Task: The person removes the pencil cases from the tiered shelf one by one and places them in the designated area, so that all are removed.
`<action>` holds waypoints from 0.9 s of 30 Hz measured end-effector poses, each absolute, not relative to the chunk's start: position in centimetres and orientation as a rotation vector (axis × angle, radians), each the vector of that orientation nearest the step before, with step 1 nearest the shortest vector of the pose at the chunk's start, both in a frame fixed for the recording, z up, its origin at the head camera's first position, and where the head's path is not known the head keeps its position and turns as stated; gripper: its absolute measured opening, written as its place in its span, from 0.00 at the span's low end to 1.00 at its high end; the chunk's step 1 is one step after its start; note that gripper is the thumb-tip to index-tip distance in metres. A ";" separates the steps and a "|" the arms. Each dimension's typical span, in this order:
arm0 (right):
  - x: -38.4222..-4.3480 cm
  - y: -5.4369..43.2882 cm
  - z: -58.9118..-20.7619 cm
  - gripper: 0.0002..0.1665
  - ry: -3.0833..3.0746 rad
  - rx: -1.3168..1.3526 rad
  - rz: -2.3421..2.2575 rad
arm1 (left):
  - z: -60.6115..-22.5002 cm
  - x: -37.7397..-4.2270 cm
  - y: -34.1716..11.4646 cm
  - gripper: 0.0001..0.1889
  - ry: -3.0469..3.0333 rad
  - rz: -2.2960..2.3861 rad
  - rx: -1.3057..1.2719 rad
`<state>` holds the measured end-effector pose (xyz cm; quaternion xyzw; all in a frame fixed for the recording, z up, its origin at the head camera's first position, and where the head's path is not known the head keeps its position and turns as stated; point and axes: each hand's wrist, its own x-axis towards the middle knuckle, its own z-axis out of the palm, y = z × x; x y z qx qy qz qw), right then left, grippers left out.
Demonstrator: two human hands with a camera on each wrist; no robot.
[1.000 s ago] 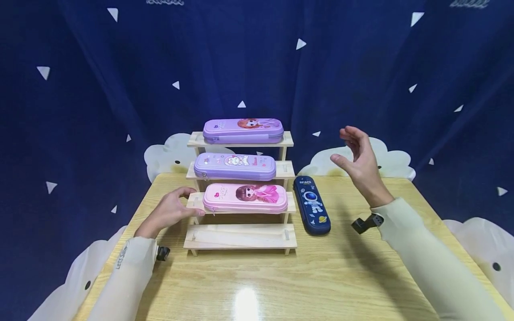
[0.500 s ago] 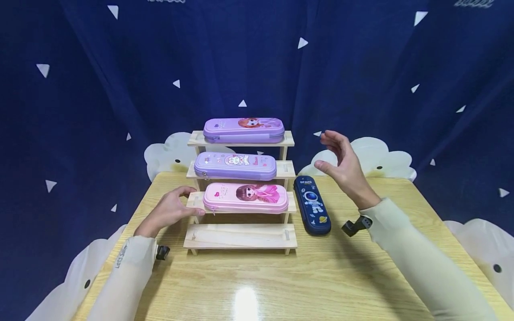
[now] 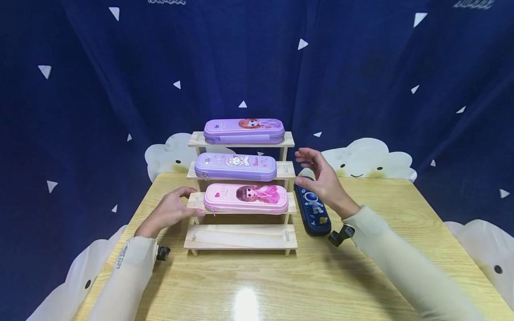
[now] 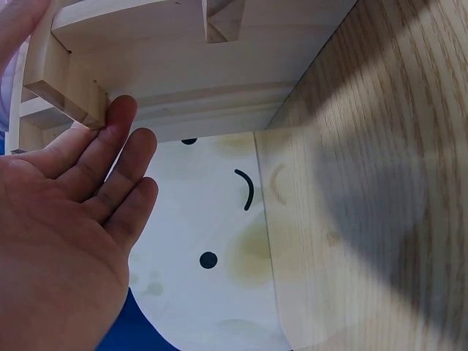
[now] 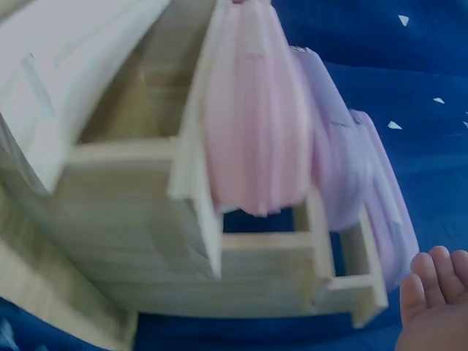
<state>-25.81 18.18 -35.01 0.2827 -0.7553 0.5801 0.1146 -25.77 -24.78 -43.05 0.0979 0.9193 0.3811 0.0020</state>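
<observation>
Yellowish wooden tabletop [image 3: 192, 285]: left hand [image 3: 172, 207] pinches stepped bare-wood rack [image 3: 241, 236] at left edge, likely steadying; empty right hand [image 3: 322, 182] probably needs right edge.

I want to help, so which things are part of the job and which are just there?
Probably the job:
wooden rack, held by the left hand
pink pencil case
two purple pencil cases
maybe the blue pencil case

Probably just there:
table
curtain
</observation>
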 end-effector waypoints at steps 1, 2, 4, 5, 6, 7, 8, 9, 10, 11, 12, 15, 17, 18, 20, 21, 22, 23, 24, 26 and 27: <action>-25.7 18.0 -35.3 0.44 -2.227 0.835 1.703 | -43.0 -25.8 -24.8 0.42 2.883 1.196 0.309; -25.7 17.8 -35.6 0.44 -2.236 0.841 1.711 | -43.0 -25.8 -24.8 0.42 2.881 1.196 0.312; -25.6 17.3 -36.2 0.43 -2.252 0.852 1.728 | -43.0 -25.7 -24.7 0.42 2.876 1.202 0.310; -25.5 17.1 -36.6 0.43 -2.262 0.856 1.735 | -42.9 -25.7 -24.7 0.43 2.873 1.202 0.308; -25.4 16.9 -36.9 0.43 -2.269 0.860 1.739 | -42.9 -25.7 -24.7 0.43 2.872 1.201 0.306; -25.4 16.8 -37.2 0.42 -2.278 0.860 1.745 | -42.9 -25.7 -24.7 0.43 2.869 1.201 0.301; -25.4 16.6 -37.6 0.42 -2.284 0.865 1.745 | -42.9 -25.7 -24.7 0.43 2.867 1.200 0.294; -25.3 16.4 -37.9 0.41 -2.293 0.867 1.740 | -42.9 -25.7 -24.7 0.43 2.866 1.200 0.290; -25.3 16.3 -38.2 0.41 -2.301 0.870 1.735 | -42.9 -25.6 -24.7 0.43 2.864 1.202 0.286; -25.2 16.2 -38.5 0.40 -2.305 0.874 1.734 | -42.9 -25.6 -24.7 0.43 2.863 1.204 0.284; -25.2 16.1 -38.7 0.40 -2.304 0.882 1.735 | -42.8 -25.6 -24.7 0.43 2.862 1.205 0.285; -25.1 15.8 -39.3 0.40 -2.304 0.903 1.757 | -42.9 -25.7 -24.7 0.43 2.860 1.209 0.292; -25.0 15.6 -39.6 0.41 -2.322 0.903 1.764 | -42.9 -25.7 -24.8 0.43 2.860 1.210 0.286; -25.0 15.5 -39.8 0.41 -2.336 0.896 1.762 | -42.9 -25.7 -24.8 0.43 2.860 1.209 0.282; -24.9 15.3 -40.0 0.41 -2.362 0.878 1.757 | -43.0 -25.7 -24.8 0.43 2.859 1.206 0.281; -24.8 15.2 -40.1 0.42 -2.372 0.871 1.750 | -43.0 -25.7 -24.8 0.43 2.860 1.207 0.280; -24.8 15.2 -40.1 0.42 -2.381 0.866 1.741 | -43.0 -25.7 -24.8 0.43 2.864 1.206 0.284; -24.8 15.1 -40.2 0.42 -2.389 0.861 1.734 | -43.1 -25.7 -24.8 0.43 2.865 1.206 0.283; -24.7 15.1 -40.3 0.42 -2.404 0.850 1.722 | -43.1 -25.7 -24.8 0.43 2.868 1.205 0.291; -24.6 15.0 -40.4 0.43 -2.428 0.843 1.704 | -43.1 -25.7 -24.8 0.43 2.871 1.203 0.297; -24.5 14.9 -40.5 0.43 -2.439 0.844 1.692 | -43.1 -25.7 -24.8 0.43 2.871 1.205 0.297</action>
